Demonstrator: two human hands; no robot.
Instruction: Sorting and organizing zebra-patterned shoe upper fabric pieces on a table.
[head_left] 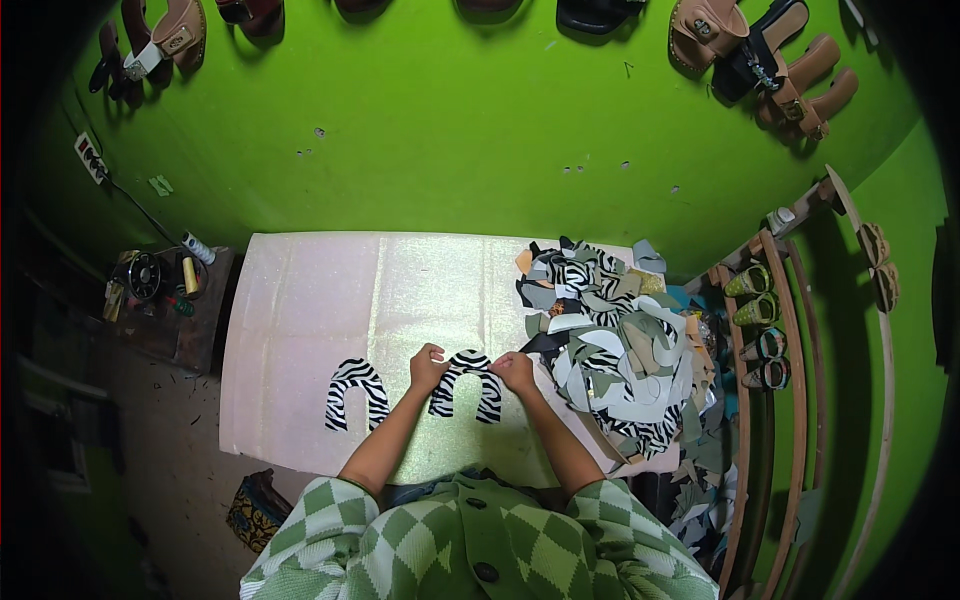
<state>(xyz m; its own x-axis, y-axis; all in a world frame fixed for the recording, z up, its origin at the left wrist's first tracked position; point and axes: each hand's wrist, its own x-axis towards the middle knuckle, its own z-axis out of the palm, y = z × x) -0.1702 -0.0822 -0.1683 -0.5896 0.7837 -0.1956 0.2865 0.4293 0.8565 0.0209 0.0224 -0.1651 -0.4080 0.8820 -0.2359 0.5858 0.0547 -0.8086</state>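
In front of me on the pale, shimmering sheet lies an arch-shaped zebra-print piece (469, 364), its two legs pointing toward me. My left hand (428, 368), its fingers curled closed, grips the upper left edge of this piece. On the opposite side my right hand (514, 371) pinches the upper right edge between thumb and fingers. A second zebra-print arch (352, 374) of like shape lies flat to the left, partly beside my left forearm and touched by neither hand.
Heaped scraps (625, 345) in zebra print, grey, white and black cover the table's right end. A wooden rack (790, 400) holding sandals stands to the right. At left, a small dark table (180, 335) carries thread spools. More sandals (705, 35) hang on the green wall.
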